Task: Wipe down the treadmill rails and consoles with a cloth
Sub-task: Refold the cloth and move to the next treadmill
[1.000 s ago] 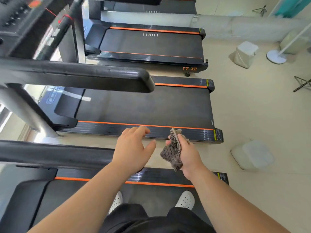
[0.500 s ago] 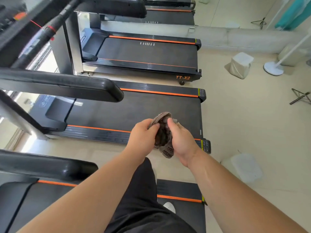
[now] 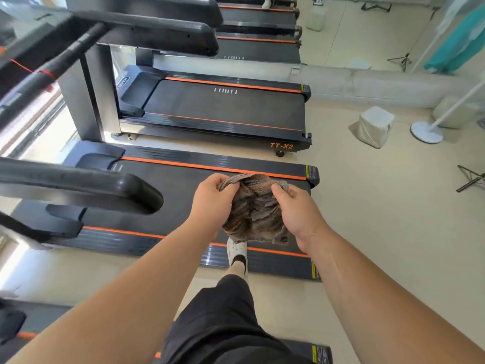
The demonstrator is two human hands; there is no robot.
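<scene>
Your left hand and right hand both pinched the cloth's top edge — fingers curled — above the treadmill.

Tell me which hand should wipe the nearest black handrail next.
Left, probably: both hands hold the cloth, but the left hand is nearer the handrail; the right hand is farther off.

The brown-grey striped cloth is hanging crumpled, pinched at its top by the left hand and right hand. The black treadmill rail is jutting out level to its left, apart from it.
</scene>
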